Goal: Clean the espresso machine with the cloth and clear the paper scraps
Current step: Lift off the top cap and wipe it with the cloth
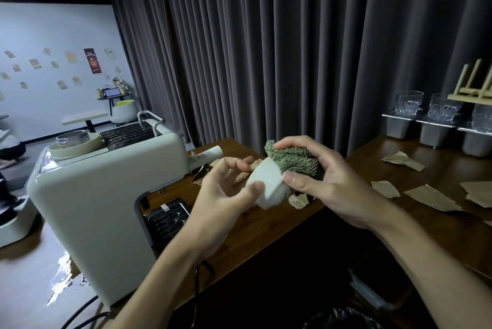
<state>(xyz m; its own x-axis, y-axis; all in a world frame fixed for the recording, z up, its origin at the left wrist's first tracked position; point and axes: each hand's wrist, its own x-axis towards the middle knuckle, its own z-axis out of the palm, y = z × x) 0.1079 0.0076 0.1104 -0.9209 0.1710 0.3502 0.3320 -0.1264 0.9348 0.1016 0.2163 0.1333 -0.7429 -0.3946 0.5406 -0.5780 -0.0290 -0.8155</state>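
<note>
Head view, left hand (229,190): pinched a white cup-shaped part (266,184) between thumb and fingers, tilted so its mouth met the cloth.
Right hand (319,176): curled round the green cloth (290,158), pressing it into the part — apparently to wipe it.
Espresso machine (93,195): stood at the worktop's (266,230) left end.
Paper scraps (431,198): lay uncollected along the right side — some behind the hands.

The cloth (290,160) is green with a dark checked edge; the cup (269,184) is white. The machine (93,195) is cream, the scraps (431,196) tan on the brown table (442,163).
</note>
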